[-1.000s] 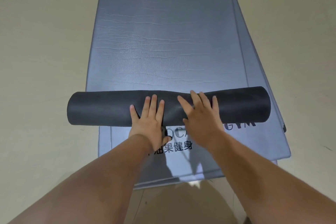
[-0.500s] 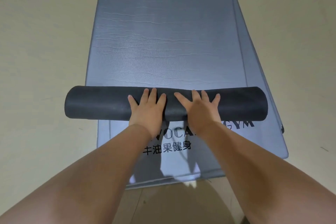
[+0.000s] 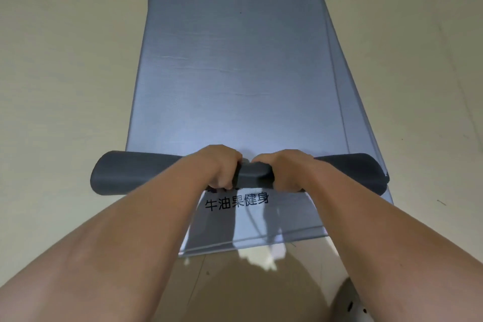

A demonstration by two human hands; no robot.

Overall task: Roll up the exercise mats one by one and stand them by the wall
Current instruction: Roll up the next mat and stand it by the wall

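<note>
Head view: the top mat is mid-roll, and this looks like an early stage of the task. The left hand [image 3: 222, 167] and right hand [image 3: 286, 170] sit close together at the middle of the roll [image 3: 130, 175]. Each is clenched around it, with fingers curled over the far side and thumbs tucked in at the near side. The roll lies crosswise under the hands, and its ends stick out well past both wrists. Beyond the hands the flat mat [image 3: 235, 73] stretches away, most of its length not yet rolled.

The next move calls for an even push away from the body with the turns kept tight. The end left of the left hand juts out past the mat's edge, so the roll may be running askew.

Nearer than the hands lies a lower mat [image 3: 287, 217] with black lettering [image 3: 236, 201]. More mat edges show beyond the right hand. The floor [image 3: 65, 60] is pale and smooth, and no wall is in view. Below the right forearm is a pale thing [image 3: 352, 306] with dark holes, perhaps a shoe, though too little shows to tell.
</note>
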